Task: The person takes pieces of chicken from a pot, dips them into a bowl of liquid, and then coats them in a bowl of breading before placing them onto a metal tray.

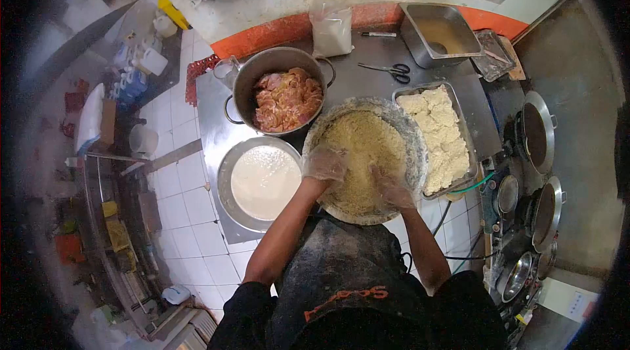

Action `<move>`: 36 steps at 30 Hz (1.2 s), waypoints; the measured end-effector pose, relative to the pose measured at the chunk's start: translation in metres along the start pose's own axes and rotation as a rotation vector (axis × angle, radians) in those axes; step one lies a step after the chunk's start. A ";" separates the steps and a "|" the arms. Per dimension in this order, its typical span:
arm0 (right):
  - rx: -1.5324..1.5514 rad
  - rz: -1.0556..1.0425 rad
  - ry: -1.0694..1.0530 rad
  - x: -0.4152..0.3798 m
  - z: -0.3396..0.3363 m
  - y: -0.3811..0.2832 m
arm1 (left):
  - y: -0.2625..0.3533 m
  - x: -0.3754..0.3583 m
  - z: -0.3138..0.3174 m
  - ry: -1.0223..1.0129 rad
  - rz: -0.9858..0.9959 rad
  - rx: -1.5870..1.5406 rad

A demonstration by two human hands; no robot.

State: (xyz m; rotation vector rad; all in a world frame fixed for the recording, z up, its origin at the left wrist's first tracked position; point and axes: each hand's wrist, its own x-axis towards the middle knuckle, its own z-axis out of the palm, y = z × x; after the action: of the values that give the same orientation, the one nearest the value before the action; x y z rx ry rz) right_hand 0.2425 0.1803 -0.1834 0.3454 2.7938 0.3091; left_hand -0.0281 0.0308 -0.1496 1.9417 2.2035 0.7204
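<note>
Both my hands are in a wide round basin [420,146] of crumbly yellowish flour mix [367,130]. My left hand [326,164], coated or gloved in something pale, is at the basin's left side, its fingers blurred over the mix. On the right side, my right hand [392,187] reaches into the mix, fingertips partly hidden. Left of the basin stands a bowl of white batter [264,182]. Behind it is a pot [244,90] of raw, seasoned meat [287,99]. A metal tray [474,163] of coated pieces [438,133] lies to the right.
Behind the basin are a bag of white powder [331,29], black scissors [396,71], a marker [378,34] and a deep steel pan [441,35]. Large woks [539,133] stand on burners at the right. Tiled floor [187,212] and shelving are on the left.
</note>
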 end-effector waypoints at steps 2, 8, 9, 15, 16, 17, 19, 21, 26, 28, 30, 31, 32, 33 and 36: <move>-0.147 -0.033 0.015 -0.002 -0.027 0.004 | 0.001 -0.008 -0.009 -0.001 -0.008 -0.091; 0.252 -0.068 -0.214 -0.001 0.002 0.010 | 0.007 -0.006 -0.040 -0.156 -0.025 -0.059; 0.291 -0.023 0.028 -0.005 0.008 0.003 | 0.002 -0.008 -0.042 -0.011 0.073 -0.134; 0.841 0.198 0.358 0.114 0.024 -0.021 | 0.023 -0.020 -0.080 0.173 -0.204 -0.544; 0.838 0.138 0.424 0.132 0.018 -0.029 | 0.021 -0.023 -0.078 0.178 -0.206 -0.543; 0.837 0.131 0.425 0.135 0.000 -0.039 | 0.019 -0.027 -0.073 0.157 -0.252 -0.655; 0.343 0.162 0.677 0.133 -0.065 -0.050 | 0.022 -0.033 -0.081 0.153 -0.308 -0.760; 0.386 0.183 0.532 0.135 -0.126 -0.055 | 0.038 -0.036 -0.110 0.184 -0.402 -0.797; 0.153 0.067 0.595 0.131 -0.112 -0.078 | 0.028 -0.056 -0.105 0.239 -0.453 -0.703; 0.193 -0.015 0.498 0.121 -0.112 -0.088 | 0.038 -0.063 -0.101 0.328 -0.466 -0.863; 0.299 -0.016 0.508 0.131 -0.138 -0.077 | 0.034 -0.048 -0.117 0.382 -0.393 -1.025; 0.420 0.002 0.481 0.126 -0.144 -0.076 | 0.040 -0.052 -0.117 0.394 -0.369 -1.118; 0.428 0.000 0.458 0.124 -0.136 -0.072 | 0.046 -0.062 -0.104 0.387 -0.389 -1.130; 0.555 0.164 0.294 0.137 -0.134 -0.061 | 0.042 -0.069 -0.089 0.407 -0.321 -0.747; 0.579 0.295 0.208 0.145 -0.191 -0.048 | 0.014 -0.069 -0.063 0.360 -0.395 -0.587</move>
State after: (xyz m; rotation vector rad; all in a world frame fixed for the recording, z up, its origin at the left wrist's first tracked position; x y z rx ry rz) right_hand 0.0366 0.1405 -0.0577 0.9047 2.9839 -0.4426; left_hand -0.0287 -0.0522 -0.1033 1.1249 2.1088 1.5129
